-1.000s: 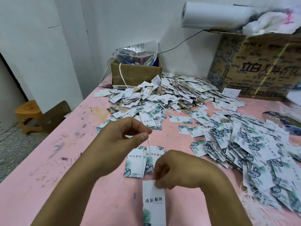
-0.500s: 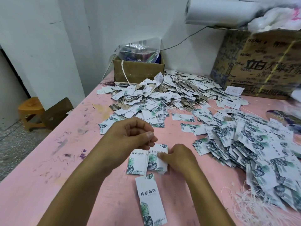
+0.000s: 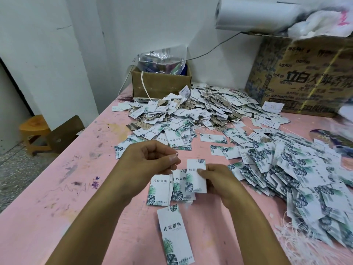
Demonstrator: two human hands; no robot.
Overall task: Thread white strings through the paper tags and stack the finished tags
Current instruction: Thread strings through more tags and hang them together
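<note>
Thumb and forefinger of our left hand (image 3: 147, 161) pinch a thin white string (image 3: 170, 186) that hangs toward a lower tag (image 3: 174, 236) lying nearer us. Our right hand (image 3: 219, 180) pinches one lifted tag (image 3: 196, 176) over a small stack (image 3: 159, 190) between both hands. Under them lies a pink, stained surface (image 3: 76, 207). We see two heaps too big to count: a far heap (image 3: 191, 111) beyond the hands and a right heap (image 3: 296, 169), with a string bundle (image 3: 298, 243) beside it. Farther off are two boxes, a small box (image 3: 162, 87) and a large carton (image 3: 305, 73), one white roll (image 3: 254, 14), white walls and one stool (image 3: 32, 131) on the floor to the left.
</note>
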